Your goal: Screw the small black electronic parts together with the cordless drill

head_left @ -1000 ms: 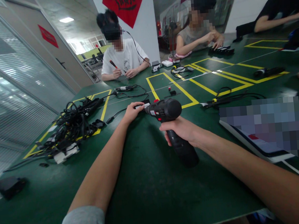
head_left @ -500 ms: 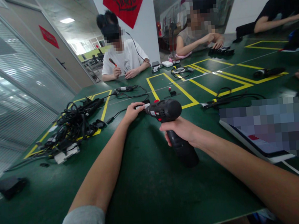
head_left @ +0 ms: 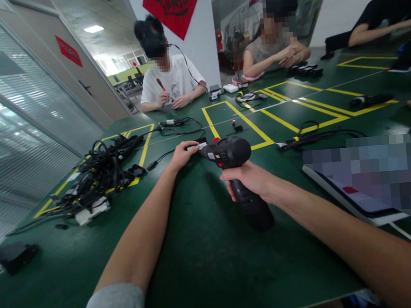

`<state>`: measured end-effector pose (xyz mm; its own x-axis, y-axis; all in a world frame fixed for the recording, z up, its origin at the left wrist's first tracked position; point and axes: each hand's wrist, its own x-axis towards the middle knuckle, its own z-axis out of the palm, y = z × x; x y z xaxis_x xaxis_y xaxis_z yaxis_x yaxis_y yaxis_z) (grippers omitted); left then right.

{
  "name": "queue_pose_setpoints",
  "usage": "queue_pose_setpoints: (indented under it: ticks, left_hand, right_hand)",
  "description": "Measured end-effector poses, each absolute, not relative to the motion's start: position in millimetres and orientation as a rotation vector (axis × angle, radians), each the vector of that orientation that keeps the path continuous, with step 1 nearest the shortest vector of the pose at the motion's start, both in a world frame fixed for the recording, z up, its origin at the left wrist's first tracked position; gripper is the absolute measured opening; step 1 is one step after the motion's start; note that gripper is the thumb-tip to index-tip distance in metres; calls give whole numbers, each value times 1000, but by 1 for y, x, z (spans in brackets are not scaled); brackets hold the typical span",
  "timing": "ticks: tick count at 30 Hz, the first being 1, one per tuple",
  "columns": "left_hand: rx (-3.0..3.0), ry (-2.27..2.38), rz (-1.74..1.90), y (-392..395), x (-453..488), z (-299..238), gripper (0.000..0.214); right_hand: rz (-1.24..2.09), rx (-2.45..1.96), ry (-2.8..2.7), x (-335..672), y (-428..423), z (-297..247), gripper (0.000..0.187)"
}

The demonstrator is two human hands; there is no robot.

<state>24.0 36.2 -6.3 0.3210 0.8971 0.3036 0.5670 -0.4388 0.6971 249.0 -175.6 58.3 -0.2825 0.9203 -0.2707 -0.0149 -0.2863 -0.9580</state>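
Note:
My right hand [head_left: 245,177] is wrapped round the grip of a black cordless drill [head_left: 231,151], whose nose points left and away from me. My left hand [head_left: 183,155] rests on the table, its fingers closed on a small black device with a white label [head_left: 202,141]. That device lies partly behind the fingers and the drill's front end, so its full shape is hidden. The drill's tip meets or nearly meets it; I cannot tell which. A thin black cable [head_left: 163,155] with a connector lies just left of my left hand.
On the left is a heap of black cables [head_left: 106,164]. Small black and red parts [head_left: 238,128] lie beyond the drill. A tablet-like screen [head_left: 358,194] is at the right. Co-workers sit around the green table [head_left: 207,267]; one holds an orange screwdriver [head_left: 160,85].
My hands and the drill keep almost the same place. Across the table, the co-worker's screwdriver has shifted slightly, and another co-worker's hands have come closer together.

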Motion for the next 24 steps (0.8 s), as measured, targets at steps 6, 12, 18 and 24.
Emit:
queue_pose_setpoints:
  ticks: [6,12,18,24]
  left_hand:
    - [2142,1292,928,37,23,-7,39]
    - [2144,1298,913,39,22,-9,44]
    - [2149,1318,895,38,22,-7,44]
    - [2145,1313,897,38,22,-6,43]
  right_hand:
    - [1651,-1234,-1211,249,-174,57,12]
    - [1647,-1234,-1203,248,-175,58,12]
    - [1650,-1227,-1196,248,-175,58,10]
    - [1641,-1222,-1219,249,-175,57,12]
